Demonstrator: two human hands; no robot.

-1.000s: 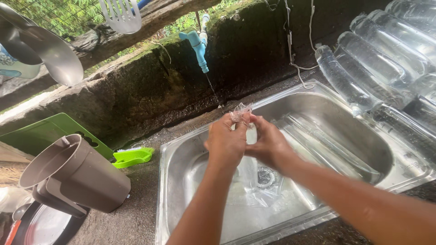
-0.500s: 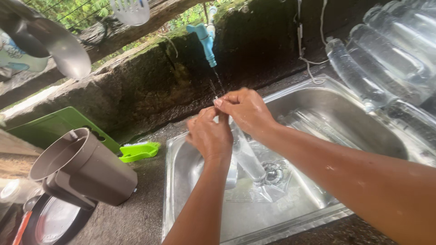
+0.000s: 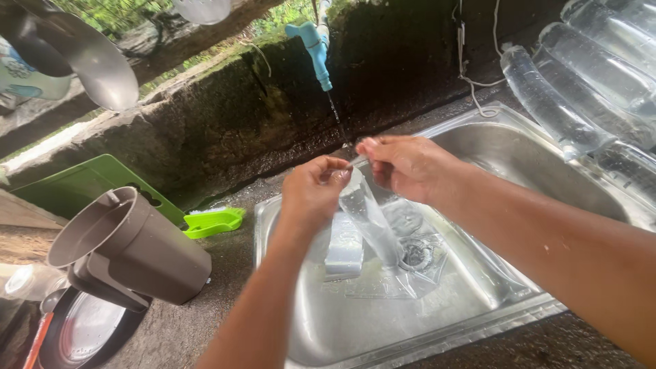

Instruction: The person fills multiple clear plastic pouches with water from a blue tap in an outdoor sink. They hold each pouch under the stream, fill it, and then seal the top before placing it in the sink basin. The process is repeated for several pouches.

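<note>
Brown plastic jug (image 3: 126, 249) lies tipped on the rough stone desk (image 3: 184, 321), one lime-green brush (image 3: 213, 221) beyond. Over the steel sink (image 3: 506, 147), left hand (image 3: 316, 191) and right hand (image 3: 408, 166), each grip pinched shut on one thin clear plastic bag (image 3: 369, 219) hanging below, under a blue tap (image 3: 314, 44). Several clear bottles (image 3: 547, 102) far right.

Two bare forearms, sleeveless as far as visible. Left hand (image 3: 314, 193) entering from bottom centre of frame, right hand (image 3: 408, 166) from lower right. No gloves, rings, watch or bracelets visible.
</note>
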